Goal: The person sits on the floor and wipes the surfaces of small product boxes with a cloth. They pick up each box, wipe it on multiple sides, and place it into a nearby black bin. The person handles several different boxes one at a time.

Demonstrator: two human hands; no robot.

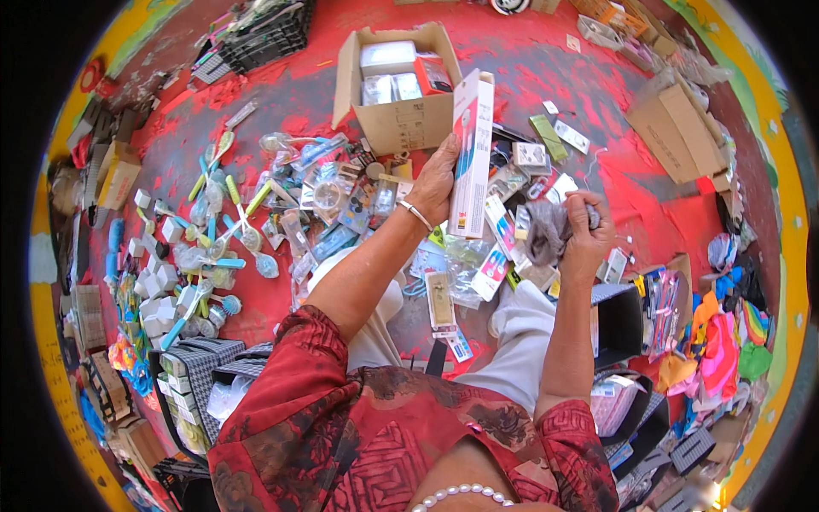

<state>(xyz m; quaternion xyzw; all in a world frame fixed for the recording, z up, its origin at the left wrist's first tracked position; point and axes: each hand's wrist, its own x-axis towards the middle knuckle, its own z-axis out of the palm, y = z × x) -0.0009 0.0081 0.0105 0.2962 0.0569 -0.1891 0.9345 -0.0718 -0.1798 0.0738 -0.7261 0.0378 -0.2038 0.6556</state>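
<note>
My left hand (438,181) is closed round the side of a long white box (472,162) with a picture panel on its front, held upright in front of me. In my right hand (586,224) is a bunched grey cloth (547,230), gripped at its right side and hanging to the left, apart from the box. Below them lies a heap of small packaged goods, among them a flat pack with a beige item (440,300) and a pink-and-blue card pack (490,271). Behind the white box stands an open cardboard carton (401,126) holding white boxes and a red one.
Several brushes with green and blue handles (243,209) lie at the left, near white cubes (158,282). Dark bins (616,324) stand by my right side, with a colourful pile (721,341) beyond. Another cardboard carton (676,132) sits at the far right. The red floor covering (529,55) is worn.
</note>
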